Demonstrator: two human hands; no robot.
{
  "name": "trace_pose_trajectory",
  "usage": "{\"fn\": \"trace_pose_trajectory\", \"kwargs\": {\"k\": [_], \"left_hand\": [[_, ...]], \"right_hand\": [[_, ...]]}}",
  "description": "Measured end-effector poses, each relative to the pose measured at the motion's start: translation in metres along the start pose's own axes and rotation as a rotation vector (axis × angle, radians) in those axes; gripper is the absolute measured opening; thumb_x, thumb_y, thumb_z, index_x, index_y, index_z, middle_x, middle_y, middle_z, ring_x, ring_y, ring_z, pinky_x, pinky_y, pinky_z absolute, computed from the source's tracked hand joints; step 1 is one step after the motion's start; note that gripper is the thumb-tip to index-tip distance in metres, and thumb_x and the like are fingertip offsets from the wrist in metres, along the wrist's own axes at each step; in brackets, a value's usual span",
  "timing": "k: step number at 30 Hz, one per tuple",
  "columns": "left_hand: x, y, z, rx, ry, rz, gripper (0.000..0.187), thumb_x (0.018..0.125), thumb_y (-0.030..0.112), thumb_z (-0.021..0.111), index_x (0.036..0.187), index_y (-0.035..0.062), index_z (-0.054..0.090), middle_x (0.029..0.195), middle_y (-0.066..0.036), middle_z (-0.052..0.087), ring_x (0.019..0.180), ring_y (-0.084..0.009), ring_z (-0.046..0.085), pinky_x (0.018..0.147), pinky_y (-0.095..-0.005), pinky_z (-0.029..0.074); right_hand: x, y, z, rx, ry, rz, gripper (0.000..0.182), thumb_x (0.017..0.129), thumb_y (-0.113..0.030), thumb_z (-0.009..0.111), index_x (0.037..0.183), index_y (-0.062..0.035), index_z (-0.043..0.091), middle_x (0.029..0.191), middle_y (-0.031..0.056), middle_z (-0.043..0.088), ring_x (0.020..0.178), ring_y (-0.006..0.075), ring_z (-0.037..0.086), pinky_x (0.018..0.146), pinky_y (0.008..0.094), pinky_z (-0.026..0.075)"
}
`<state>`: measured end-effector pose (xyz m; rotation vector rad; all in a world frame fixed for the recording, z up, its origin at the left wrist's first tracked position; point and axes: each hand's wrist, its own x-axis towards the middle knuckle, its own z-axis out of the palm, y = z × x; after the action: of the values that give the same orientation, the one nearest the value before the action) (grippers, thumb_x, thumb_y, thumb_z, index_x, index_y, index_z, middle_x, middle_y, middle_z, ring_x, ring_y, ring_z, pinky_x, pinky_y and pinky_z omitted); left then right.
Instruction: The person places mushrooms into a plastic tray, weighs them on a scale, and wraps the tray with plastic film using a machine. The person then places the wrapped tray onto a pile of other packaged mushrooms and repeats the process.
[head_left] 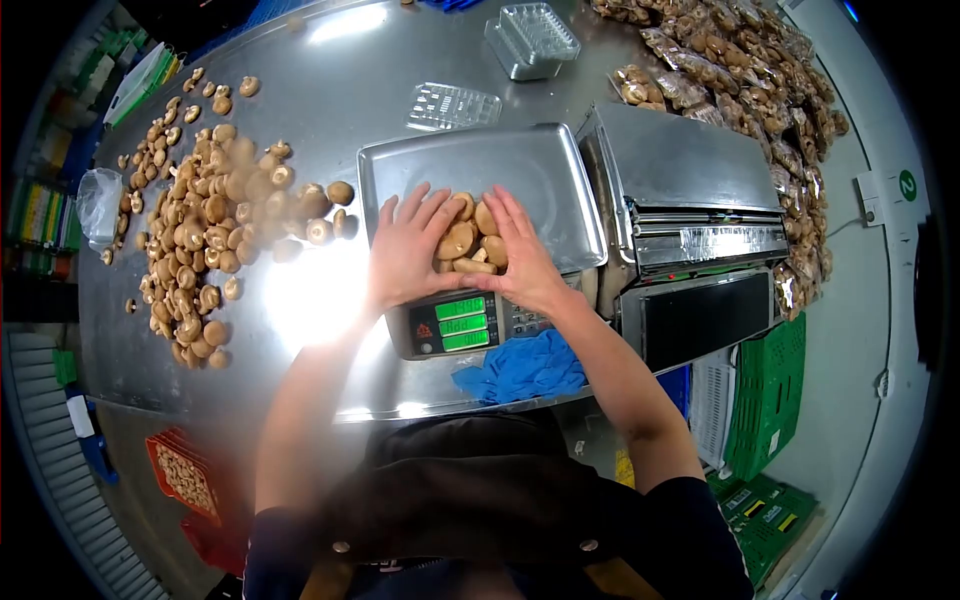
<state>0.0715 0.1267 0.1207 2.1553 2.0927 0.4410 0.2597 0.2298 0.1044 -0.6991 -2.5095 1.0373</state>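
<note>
Here, mushrooms [468, 240] between cupped hands [462, 255].

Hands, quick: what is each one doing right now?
Left hand: open, cupped against the mushrooms.
Right hand: open, cupped against their other side.

Brown mushrooms [468, 243] - small heap, on scale pan [520, 165]

Tan and brown mushrooms [468, 240] sit cupped on the silver scale pan [540, 170], green digits glow on the grey display [461, 323], a bright blue glove [522, 366] lies at the steel table's [330, 70] near edge, green crates [765, 395] beyond its right edge.
</note>
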Motion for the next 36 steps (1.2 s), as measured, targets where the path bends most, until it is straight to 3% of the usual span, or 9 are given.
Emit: {"fn": "trace_pose_trajectory", "kwargs": {"k": [5, 8, 10, 15, 19, 25, 27, 29, 36], "left_hand": [[-0.012, 0.001, -0.02, -0.09, 0.101, 0.001, 0.105, 0.06, 0.063, 0.077, 0.141, 0.0095, 0.039, 0.145, -0.016, 0.04, 0.139, -0.0375, 0.031, 0.109, -0.0581, 0.025], [-0.035, -0.017, -0.027, -0.482, 0.284, -0.339, 0.077, 0.079, 0.045, 0.071, 0.139, 0.006, 0.043, 0.136, -0.017, 0.05, 0.122, -0.0315, 0.051, 0.1, -0.0443, 0.041], [-0.044, -0.026, -0.026, -0.806, 0.325, -0.653, 0.053, 0.09, 0.026, 0.064, 0.134, 0.0011, 0.048, 0.12, -0.013, 0.06, 0.106, -0.0207, 0.059, 0.091, -0.0342, 0.048], [-0.052, -0.052, 0.005, -0.673, 0.045, -0.671, 0.033, 0.092, 0.005, 0.049, 0.121, -0.0065, 0.056, 0.092, -0.011, 0.065, 0.066, -0.0125, 0.06, 0.045, -0.0248, 0.049], [-0.046, -0.057, 0.015, -0.765, 0.04, -0.724, 0.031, 0.092, 0.004, 0.047, 0.12, -0.0059, 0.057, 0.087, -0.011, 0.065, 0.062, -0.0139, 0.06, 0.046, -0.0258, 0.05], [-0.053, -0.053, 0.02, -0.827, 0.223, -0.428, 0.03, 0.092, 0.007, 0.051, 0.12, -0.0034, 0.058, 0.092, -0.007, 0.064, 0.076, -0.0125, 0.061, 0.059, -0.0255, 0.05], [-0.045, -0.027, -0.005, -1.165, 0.219, -0.722, 0.029, 0.093, 0.008, 0.052, 0.119, -0.0021, 0.059, 0.087, -0.006, 0.064, 0.064, -0.0116, 0.059, 0.053, -0.0247, 0.049], [-0.036, -0.02, -0.008, -1.133, 0.198, -0.603, 0.029, 0.093, 0.01, 0.053, 0.119, -0.0015, 0.059, 0.08, -0.005, 0.062, 0.053, -0.0121, 0.057, 0.044, -0.0239, 0.045], [0.075, 0.134, -0.035, -1.271, 0.277, -0.556, 0.031, 0.092, 0.013, 0.056, 0.119, -0.0026, 0.059, 0.077, -0.004, 0.059, 0.05, -0.0112, 0.055, 0.041, -0.0218, 0.041]], "right_hand": [[-0.007, -0.002, -0.002, 0.086, 0.098, 0.059, 0.115, 0.061, -0.041, 0.087, 0.149, -0.0063, 0.021, 0.156, 0.0179, 0.013, 0.143, 0.0359, 0.019, 0.116, 0.0446, 0.025], [-0.02, -0.008, -0.022, 0.092, 0.088, 0.119, 0.12, 0.059, -0.037, 0.087, 0.151, -0.0074, 0.016, 0.155, 0.0177, 0.019, 0.143, 0.0341, 0.021, 0.116, 0.0424, 0.025], [-0.027, -0.003, -0.028, 0.1, 0.077, 0.14, 0.12, 0.06, -0.037, 0.087, 0.151, -0.0056, 0.016, 0.153, 0.0194, 0.022, 0.14, 0.0341, 0.028, 0.114, 0.0429, 0.028], [-0.018, -0.005, -0.022, 0.145, -0.045, 0.28, 0.118, 0.062, -0.039, 0.086, 0.149, -0.0006, 0.016, 0.15, 0.0232, 0.026, 0.141, 0.0367, 0.026, 0.115, 0.0433, 0.026], [-0.004, -0.005, -0.01, 0.244, 0.001, 0.357, 0.118, 0.061, -0.031, 0.089, 0.149, -0.0005, 0.017, 0.128, 0.0224, 0.046, 0.115, 0.0299, 0.051, 0.097, 0.0386, 0.045], [-0.014, -0.008, -0.026, 0.34, 0.018, 0.331, 0.118, 0.061, -0.035, 0.089, 0.147, 0.0026, 0.017, 0.139, 0.0271, 0.038, 0.122, 0.0363, 0.048, 0.105, 0.042, 0.04], [-0.022, -0.011, -0.046, 0.361, 0.032, 0.304, 0.118, 0.061, -0.034, 0.089, 0.147, 0.0023, 0.017, 0.137, 0.0268, 0.039, 0.12, 0.0356, 0.049, 0.104, 0.0418, 0.04], [-0.027, -0.008, -0.076, 0.335, 0.053, 0.223, 0.116, 0.062, -0.033, 0.089, 0.147, 0.0021, 0.017, 0.138, 0.0277, 0.039, 0.124, 0.0374, 0.046, 0.105, 0.0421, 0.039], [-0.064, 0.057, -0.221, 0.34, 0.043, 0.178, 0.118, 0.061, -0.037, 0.088, 0.146, 0.0034, 0.019, 0.137, 0.028, 0.041, 0.121, 0.0368, 0.049, 0.104, 0.0422, 0.04]]}}
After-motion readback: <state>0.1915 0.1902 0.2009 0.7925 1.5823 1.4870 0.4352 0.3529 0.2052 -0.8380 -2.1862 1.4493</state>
